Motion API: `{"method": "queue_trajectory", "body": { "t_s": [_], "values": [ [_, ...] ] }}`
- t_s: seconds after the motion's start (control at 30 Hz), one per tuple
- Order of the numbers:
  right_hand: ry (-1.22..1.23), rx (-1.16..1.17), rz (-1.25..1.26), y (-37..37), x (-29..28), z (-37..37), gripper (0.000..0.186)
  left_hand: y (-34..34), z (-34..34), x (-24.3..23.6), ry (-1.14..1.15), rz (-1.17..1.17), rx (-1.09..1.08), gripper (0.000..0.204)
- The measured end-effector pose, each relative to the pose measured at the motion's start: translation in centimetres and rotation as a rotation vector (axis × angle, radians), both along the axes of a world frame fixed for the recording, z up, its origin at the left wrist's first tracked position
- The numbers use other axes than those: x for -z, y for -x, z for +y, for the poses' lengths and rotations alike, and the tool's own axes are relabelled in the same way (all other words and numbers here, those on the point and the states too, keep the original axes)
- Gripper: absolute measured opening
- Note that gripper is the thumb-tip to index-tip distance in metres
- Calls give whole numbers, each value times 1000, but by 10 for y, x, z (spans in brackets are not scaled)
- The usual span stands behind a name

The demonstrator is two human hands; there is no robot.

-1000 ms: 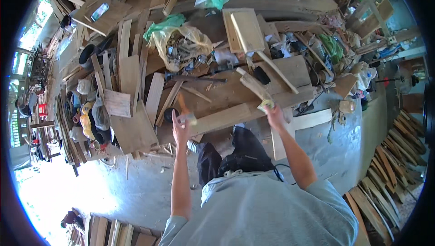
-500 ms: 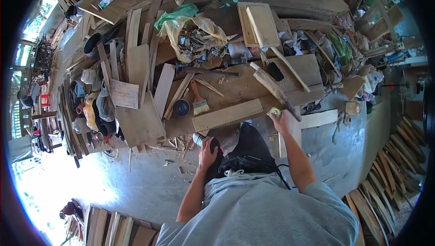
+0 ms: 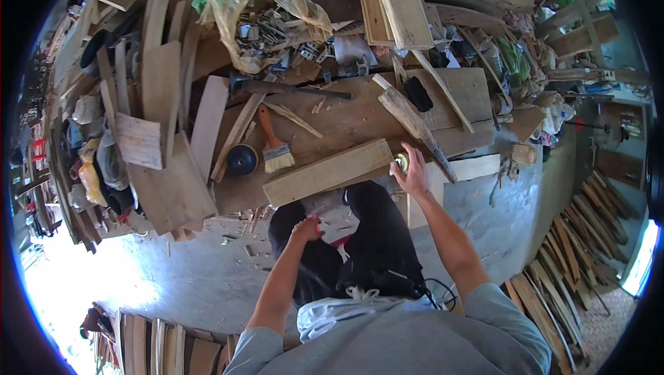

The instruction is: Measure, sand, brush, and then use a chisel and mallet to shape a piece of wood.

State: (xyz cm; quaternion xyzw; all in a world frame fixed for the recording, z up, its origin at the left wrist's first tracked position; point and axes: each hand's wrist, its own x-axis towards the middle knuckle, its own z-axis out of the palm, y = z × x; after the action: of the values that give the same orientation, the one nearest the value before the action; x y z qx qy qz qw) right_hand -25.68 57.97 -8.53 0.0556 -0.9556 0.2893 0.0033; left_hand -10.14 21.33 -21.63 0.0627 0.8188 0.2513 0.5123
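Note:
My right hand (image 3: 413, 176) is at the bench's front edge, thumb and fingers apart around a small round object (image 3: 401, 162) with a pale, shiny rim. Its exact kind I cannot make out. Just left of it, a plain wooden board (image 3: 328, 172) lies along the edge. My left hand (image 3: 307, 229) is low over my left thigh, its fingers curled. A bit of red shows at the fingertips, but what they hold, if anything, is unclear. Beyond the board lie a paintbrush (image 3: 277, 154) with an orange handle and a round black dish (image 3: 242, 159).
A long-handled tool (image 3: 297, 89) and a rough wooden stick (image 3: 415, 123) lie farther back on the bench. A yellowish plastic bag (image 3: 235, 36) holds metal hardware. Boards lean at the left, and a dark case (image 3: 417, 94) sits right of centre. Wood scraps litter the floor (image 3: 207, 264).
My right hand's fingers have spread from their grip around the round object. My left hand has shifted on my thigh, and a pale ribbed thing beside it is out of sight. The view has moved closer to the bench.

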Motion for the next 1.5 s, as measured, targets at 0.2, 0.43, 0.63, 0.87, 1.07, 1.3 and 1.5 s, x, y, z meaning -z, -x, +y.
{"method": "queue_trajectory", "body": {
  "t_s": [0.2, 0.43, 0.63, 0.87, 1.07, 1.3, 1.5],
  "values": [
    [-51, -112, -78, 9, 25, 33, 62, -42, 50, 76, -40, -285, 242, 114],
    [-126, -58, -71, 8, 44, 26, 65, -77, 88, 89, -123, -444, 192, 139],
    [-121, -91, 33, 30, 47, 4, 67, -100, 93, 100, -112, -240, 245, 100],
    [-134, -63, 28, 22, 61, 2, 76, -112, 116, 107, -219, -311, 203, 93],
    [-150, -36, 32, 21, 58, 10, 82, -105, 118, 120, -349, -391, 194, 88],
    [-171, -51, 43, 19, 59, 12, 81, -86, 110, 138, -406, -389, 224, 82],
    [-153, -56, 32, 17, 61, 12, 79, -84, 128, 134, -419, -353, 238, 77]
  ]
}}
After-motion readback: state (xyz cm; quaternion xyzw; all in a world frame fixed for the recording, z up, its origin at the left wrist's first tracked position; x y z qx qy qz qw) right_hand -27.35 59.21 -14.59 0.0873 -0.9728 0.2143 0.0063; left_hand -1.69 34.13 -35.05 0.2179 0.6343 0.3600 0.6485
